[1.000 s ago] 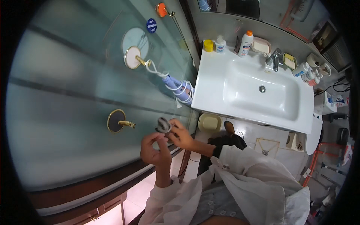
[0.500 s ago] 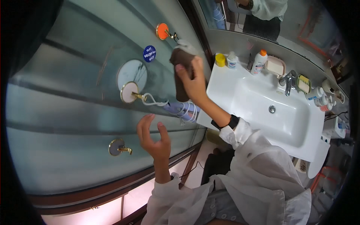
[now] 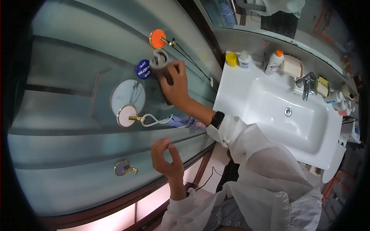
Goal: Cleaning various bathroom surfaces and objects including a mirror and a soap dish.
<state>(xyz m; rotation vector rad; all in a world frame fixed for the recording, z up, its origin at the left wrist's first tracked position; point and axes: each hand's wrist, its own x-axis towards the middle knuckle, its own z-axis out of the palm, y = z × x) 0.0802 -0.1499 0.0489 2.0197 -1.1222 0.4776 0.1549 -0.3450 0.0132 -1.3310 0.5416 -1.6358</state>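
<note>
A brown cloth roll with a pale grey rolled end is gripped in my right hand. It is against the frosted glass panel, just below an orange round hook and next to a blue round sticker. My fingers hide part of the roll. From the orange hook a thin black cord runs down to a small white disc. My left hand hovers lower down, fingers curved and apart, holding nothing. Above it, a lavender object wrapped in white cord hangs from a white round hook.
A grey hook is lower on the panel. To the right is a white sink with a tap, a yellow-lidded jar, an orange-capped bottle and a soap dish. A mirror rises behind.
My right hand has moved left with the cloth roll, now turned so its grey end shows beside the sticker. The black cord under the orange hook has come into sight. My left hand stays empty.
</note>
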